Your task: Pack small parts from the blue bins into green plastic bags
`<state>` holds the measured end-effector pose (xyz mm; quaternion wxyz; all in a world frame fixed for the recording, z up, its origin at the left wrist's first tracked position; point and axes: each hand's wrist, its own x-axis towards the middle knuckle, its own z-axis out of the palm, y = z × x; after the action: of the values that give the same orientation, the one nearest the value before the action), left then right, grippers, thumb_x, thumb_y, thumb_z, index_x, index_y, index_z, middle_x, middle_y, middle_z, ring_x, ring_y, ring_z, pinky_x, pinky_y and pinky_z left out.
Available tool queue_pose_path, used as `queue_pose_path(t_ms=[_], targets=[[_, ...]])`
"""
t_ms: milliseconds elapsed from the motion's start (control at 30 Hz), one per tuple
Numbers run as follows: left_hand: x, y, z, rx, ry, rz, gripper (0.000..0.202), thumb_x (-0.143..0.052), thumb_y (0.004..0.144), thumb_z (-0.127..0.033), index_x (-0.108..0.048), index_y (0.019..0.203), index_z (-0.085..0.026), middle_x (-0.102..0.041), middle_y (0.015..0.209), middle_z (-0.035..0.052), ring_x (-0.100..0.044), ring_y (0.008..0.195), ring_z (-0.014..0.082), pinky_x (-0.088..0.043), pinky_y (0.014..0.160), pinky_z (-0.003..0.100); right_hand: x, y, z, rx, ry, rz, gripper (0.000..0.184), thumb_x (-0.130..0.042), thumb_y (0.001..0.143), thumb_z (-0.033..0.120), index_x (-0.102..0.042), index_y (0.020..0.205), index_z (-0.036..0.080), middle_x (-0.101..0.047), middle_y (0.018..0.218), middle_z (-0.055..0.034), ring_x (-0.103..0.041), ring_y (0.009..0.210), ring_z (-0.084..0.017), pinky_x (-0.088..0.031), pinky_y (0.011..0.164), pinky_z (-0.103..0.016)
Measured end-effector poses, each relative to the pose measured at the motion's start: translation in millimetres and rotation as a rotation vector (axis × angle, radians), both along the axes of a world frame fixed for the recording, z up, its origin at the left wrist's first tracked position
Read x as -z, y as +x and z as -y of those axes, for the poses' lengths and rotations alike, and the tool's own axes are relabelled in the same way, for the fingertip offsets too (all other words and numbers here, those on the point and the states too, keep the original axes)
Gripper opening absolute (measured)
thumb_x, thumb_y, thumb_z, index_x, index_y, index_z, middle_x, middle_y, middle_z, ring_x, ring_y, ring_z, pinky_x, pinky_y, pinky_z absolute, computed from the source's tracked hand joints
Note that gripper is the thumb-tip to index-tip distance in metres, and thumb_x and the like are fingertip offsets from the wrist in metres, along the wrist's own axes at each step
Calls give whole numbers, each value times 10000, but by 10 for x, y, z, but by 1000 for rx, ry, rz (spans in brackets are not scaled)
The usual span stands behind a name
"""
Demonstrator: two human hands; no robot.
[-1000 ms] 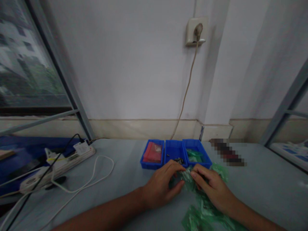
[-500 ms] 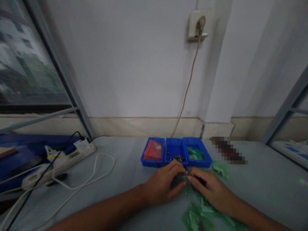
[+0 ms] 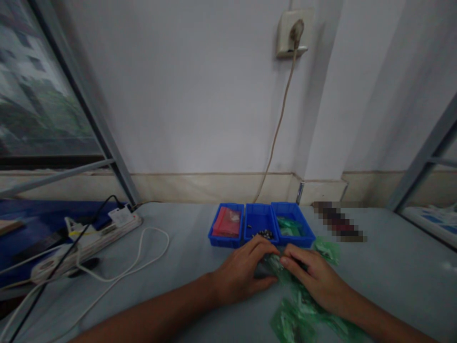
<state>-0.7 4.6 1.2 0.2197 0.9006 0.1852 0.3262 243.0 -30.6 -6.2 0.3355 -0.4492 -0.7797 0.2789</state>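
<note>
My right hand (image 3: 319,274) pinches a small green plastic bag (image 3: 279,268) between thumb and forefinger, just in front of the blue bins. On the bag's other side is my left hand (image 3: 246,267), its thumb apart from its curved fingers. The left fingertips are at the bag's upper edge; whether they press on it I cannot tell. What the bag contains is too blurred to make out. More green plastic bags (image 3: 294,321) lie under and below my right hand, partly covered by it. Another green bag (image 3: 326,250) lies beyond the right knuckles.
Three blue bins stand in a row: the left bin (image 3: 226,243) holds red bags, the middle bin (image 3: 259,216) small metal parts, the right bin (image 3: 309,237) green bags. A power strip (image 3: 117,228) and white cable (image 3: 137,267) lie left. A blurred-out object (image 3: 341,224) lies right.
My left thumb has moved away from the fingers and the bag, widening the gap. More of the green bag shows between the hands. My right hand stays nearly in place, still pinching.
</note>
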Motion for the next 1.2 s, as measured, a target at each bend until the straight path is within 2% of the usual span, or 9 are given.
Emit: queue_pose_path(t_ms=[200,300,400,500,600,900,1200], targets=[[32,-3,-1,-17,47,-12,528,-843,924,-216,-556,1367,-209,-656,1261,111,-654,1148,258,-554,997,355,-3,-3,20,-9,18,8,429,-496,1135,500,-601,827,220,-570,752,41,-577,719,-171,-401,701,-274],[35,-11,5,-22,88,-16,439,-811,974,-324,-579,1323,-194,-676,1207,115,-665,1098,261,-562,957,350,-14,-4,35,-4,22,13,445,-480,1137,519,-614,837,219,-590,760,34,-608,742,-180,-416,719,-277],[21,-16,20,-30,115,-20,323,-694,1058,-392,-602,1285,-182,-695,1186,123,-668,1082,257,-561,962,351,-30,-6,40,-6,21,9,461,-456,1143,538,-631,859,219,-617,787,25,-630,771,-186,-425,740,-281],[9,-14,24,-64,131,-8,201,-542,1131,-334,-635,1206,-172,-710,1117,113,-672,1026,237,-560,940,340,-46,-6,43,-2,20,6,497,-428,1145,562,-610,830,223,-587,748,32,-596,720,-178,-406,703,-283],[2,-9,14,-92,113,15,220,-478,1153,-306,-653,1152,-172,-711,1058,97,-670,979,220,-556,904,319,-64,-8,55,7,23,1,515,-414,1139,588,-587,816,227,-553,722,37,-569,689,-176,-394,678,-287],[-14,-7,10,-111,54,13,242,-457,1162,-317,-656,1169,-181,-704,1042,78,-680,962,206,-548,881,293,-75,-9,56,26,35,-20,400,-482,1125,528,-615,895,229,-569,750,33,-594,709,-185,-423,684,-289],[-25,-5,7,-106,24,8,216,-484,1146,-302,-665,1135,-185,-709,1038,73,-687,950,204,-551,859,286,-74,1,58,26,50,3,445,-448,1134,550,-607,869,229,-573,740,24,-587,704,-185,-426,673,-289]])
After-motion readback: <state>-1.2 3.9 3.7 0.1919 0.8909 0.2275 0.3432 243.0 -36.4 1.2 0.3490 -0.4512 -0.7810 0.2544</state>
